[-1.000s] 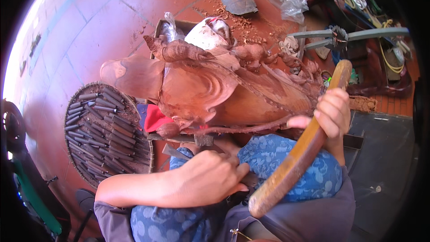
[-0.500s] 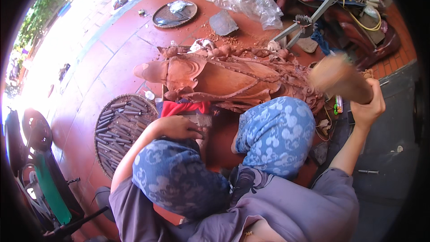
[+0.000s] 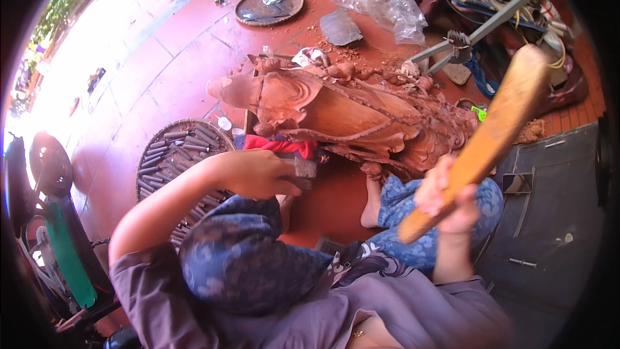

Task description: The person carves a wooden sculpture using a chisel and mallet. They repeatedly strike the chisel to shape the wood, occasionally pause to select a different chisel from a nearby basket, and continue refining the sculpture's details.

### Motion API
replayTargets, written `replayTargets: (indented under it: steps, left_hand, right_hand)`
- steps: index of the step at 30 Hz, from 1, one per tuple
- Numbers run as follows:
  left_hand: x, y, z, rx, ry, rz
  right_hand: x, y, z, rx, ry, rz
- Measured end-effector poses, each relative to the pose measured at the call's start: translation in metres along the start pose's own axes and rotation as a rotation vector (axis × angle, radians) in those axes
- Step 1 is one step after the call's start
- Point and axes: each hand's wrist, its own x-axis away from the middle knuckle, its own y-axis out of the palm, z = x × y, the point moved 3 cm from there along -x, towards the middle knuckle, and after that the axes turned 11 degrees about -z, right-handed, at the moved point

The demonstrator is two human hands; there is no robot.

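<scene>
My right hand (image 3: 449, 200) is wrapped around a long, flat-sided wooden mallet (image 3: 494, 126), which slants up to the right over my right knee. My left hand (image 3: 255, 173) reaches over my left knee, its fingers curled against a small grey-brown block (image 3: 305, 168); part of the block is hidden by them. Across the floor in front of me lies a large carved wooden statue (image 3: 349, 106) of a robed figure, its head end to the left. Red and dark cloth (image 3: 278, 145) sits beside the statue, just beyond my left hand.
A round woven tray (image 3: 143, 155) at the left holds many dark-handled chisels. Farther off are a smaller tray (image 3: 270, 21), a grey slab (image 3: 340, 28), clear plastic (image 3: 378, 3) and wood chips. A metal frame (image 3: 494, 19) stands at the far right, and a dark panel (image 3: 555, 220) lies nearer.
My right hand has come inward and lower, and the mallet now shows along its length. My left hand has shifted against the block. The whole view has tilted slightly.
</scene>
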Motion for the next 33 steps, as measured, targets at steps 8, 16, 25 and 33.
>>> replayTargets:
  steps: [8,16,25,33]
  left_hand:
    - [-0.042,-0.032,0.022,-0.025,0.251,0.449]
    - [-0.103,-0.039,-0.028,-0.011,0.255,0.926]
    - [-0.102,-0.028,-0.053,0.000,0.231,1.037]
    - [-0.099,-0.031,-0.053,0.079,0.309,1.077]
  right_hand:
    - [-0.006,-0.015,0.144,0.249,-0.071,0.259]
    - [0.029,-0.053,0.182,0.740,0.158,0.486]
    - [-0.009,-0.038,0.184,0.551,0.101,0.249]
    - [-0.030,-0.018,0.171,0.630,0.025,0.305]
